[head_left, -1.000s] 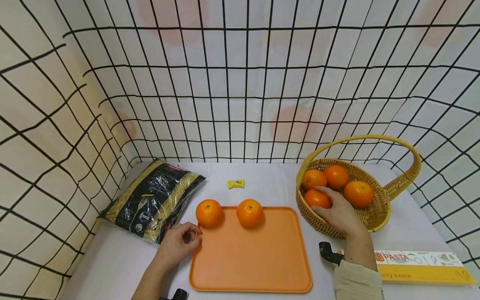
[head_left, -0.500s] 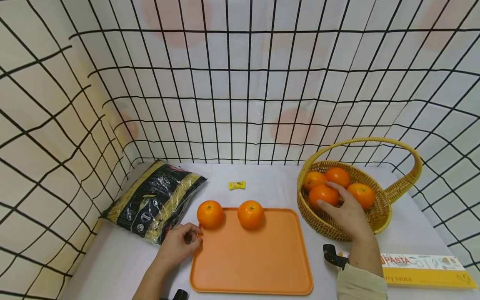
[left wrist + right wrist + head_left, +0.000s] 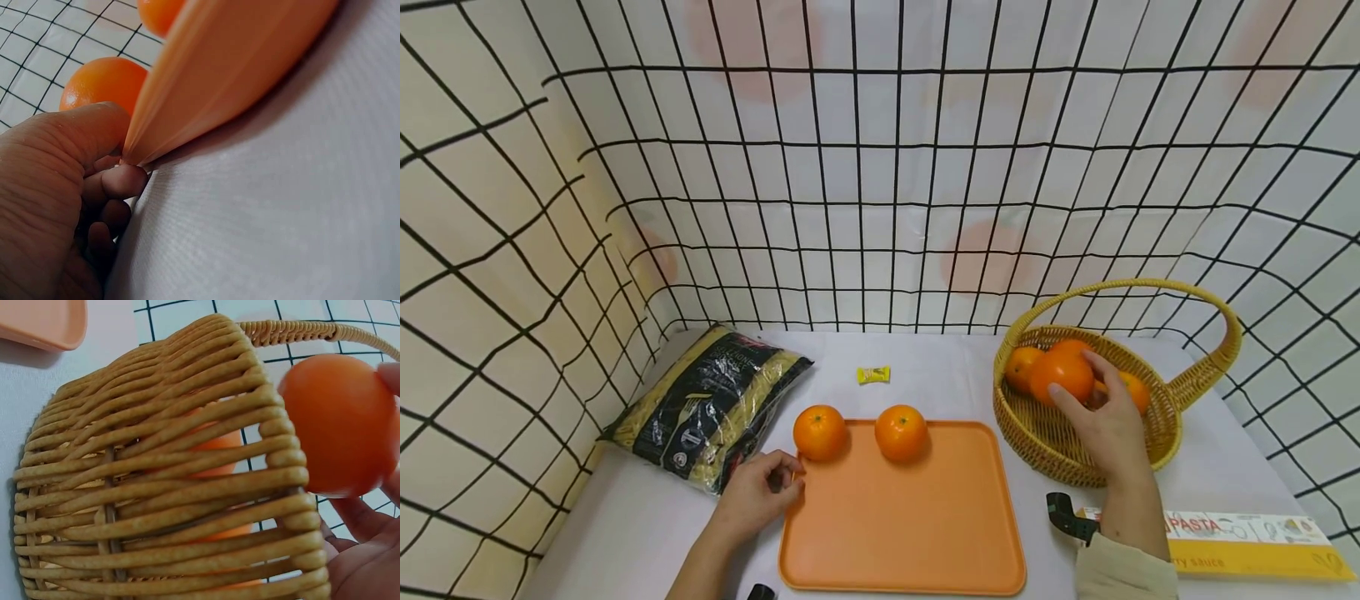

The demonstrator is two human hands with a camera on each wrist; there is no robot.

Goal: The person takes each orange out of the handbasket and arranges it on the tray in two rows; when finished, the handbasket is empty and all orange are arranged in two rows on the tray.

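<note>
My right hand grips an orange between thumb and fingers, raised over the wicker basket. In the right wrist view that orange shows above the basket's rim, and more oranges show through the weave. Three others lie in the basket, partly covered by the held one and my fingers. At the left edge of the orange tray, my left hand pinches the rim; the left wrist view shows thumb and forefinger on the tray's edge. Two oranges, a left one and a right one, sit along the tray's far side.
A bag of pasta lies to the left, near my left hand. Behind the tray is a small yellow wrapped packet. A yellow and white pasta box lies at the right, partly behind my right forearm. Black grid mesh encloses the table's back and sides.
My right hand has lifted the orange from the basket's near left side, up and slightly rightward over the other oranges. The left hand stays at the tray's edge.
</note>
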